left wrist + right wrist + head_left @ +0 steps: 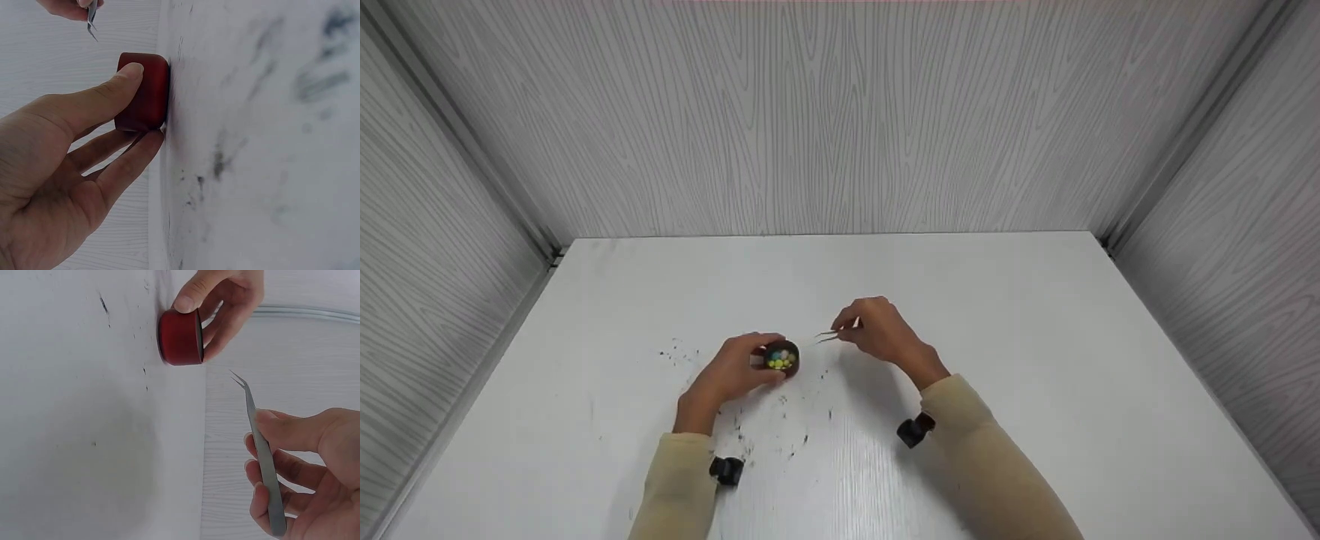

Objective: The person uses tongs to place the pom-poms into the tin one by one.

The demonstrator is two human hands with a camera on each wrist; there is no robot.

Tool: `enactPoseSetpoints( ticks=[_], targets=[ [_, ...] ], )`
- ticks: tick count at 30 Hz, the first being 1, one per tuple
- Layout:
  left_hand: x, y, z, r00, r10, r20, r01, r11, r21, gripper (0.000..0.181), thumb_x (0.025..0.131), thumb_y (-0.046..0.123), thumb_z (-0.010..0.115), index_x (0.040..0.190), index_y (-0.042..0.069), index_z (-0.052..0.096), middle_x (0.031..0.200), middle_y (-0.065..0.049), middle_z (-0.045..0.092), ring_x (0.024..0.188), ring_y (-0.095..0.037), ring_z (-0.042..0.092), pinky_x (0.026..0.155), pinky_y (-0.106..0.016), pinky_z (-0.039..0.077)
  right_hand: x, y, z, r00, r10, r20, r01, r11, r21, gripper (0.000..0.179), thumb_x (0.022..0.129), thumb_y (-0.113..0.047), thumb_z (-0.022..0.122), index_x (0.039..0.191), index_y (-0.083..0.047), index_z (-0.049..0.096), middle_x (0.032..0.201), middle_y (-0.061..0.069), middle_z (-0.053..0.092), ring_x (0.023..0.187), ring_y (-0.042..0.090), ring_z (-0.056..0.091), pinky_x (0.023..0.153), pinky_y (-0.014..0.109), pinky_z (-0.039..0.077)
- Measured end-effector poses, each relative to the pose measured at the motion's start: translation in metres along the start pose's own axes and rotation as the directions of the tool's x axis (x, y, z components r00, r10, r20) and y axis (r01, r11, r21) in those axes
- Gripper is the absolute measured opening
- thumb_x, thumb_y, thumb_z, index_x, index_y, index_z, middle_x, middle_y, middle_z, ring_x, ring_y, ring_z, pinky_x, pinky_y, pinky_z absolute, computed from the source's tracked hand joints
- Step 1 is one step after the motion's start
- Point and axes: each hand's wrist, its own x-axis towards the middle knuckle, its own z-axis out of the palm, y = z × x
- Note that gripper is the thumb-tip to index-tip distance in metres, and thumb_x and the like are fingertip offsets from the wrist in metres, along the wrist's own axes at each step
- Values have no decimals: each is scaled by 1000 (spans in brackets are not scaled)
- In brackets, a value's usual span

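Note:
A small round red cup (181, 337) stands on the white table, and in the head view several yellow, green and blue beads (781, 360) show inside it. My left hand (740, 367) grips the cup by its sides, the thumb (121, 84) on the near side and the fingers round the other. To the right, my right hand (877, 330) pinches a pair of silver tweezers (263, 461) with a bent fine tip. The tweezers' tips point left toward the cup, raised above the table and apart from it, with their two points slightly spread and nothing between them.
Dark smudges and scratches (742, 439) mark the white tabletop (1035, 337) around the cup. Grey wood-grain panels (825, 120) rise at the back and on both sides. A black camera (915, 430) is strapped at each wrist.

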Motion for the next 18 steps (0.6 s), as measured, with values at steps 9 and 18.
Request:
enactPoseSetpoints(
  ticks=[9,18],
  targets=[
    [-1,1,0,1000,7,5,-7,1000,2,58,91,11,79,146,10,58,148,-15,59,133,-37,59,115,-57,45,-25,25,-32,995,50,-90,-43,996,76,17,92,3,72,105,-3,81,99,13,78,89,25,70,78,37,58],
    [-1,-2,-1,999,38,5,-38,999,10,58,91,12,79,145,9,58,147,-17,60,131,-38,60,114,-57,46,-53,55,-61,978,86,-190,-71,994,83,17,90,5,74,105,-1,80,103,15,79,91,28,73,80,41,60]
  ],
)
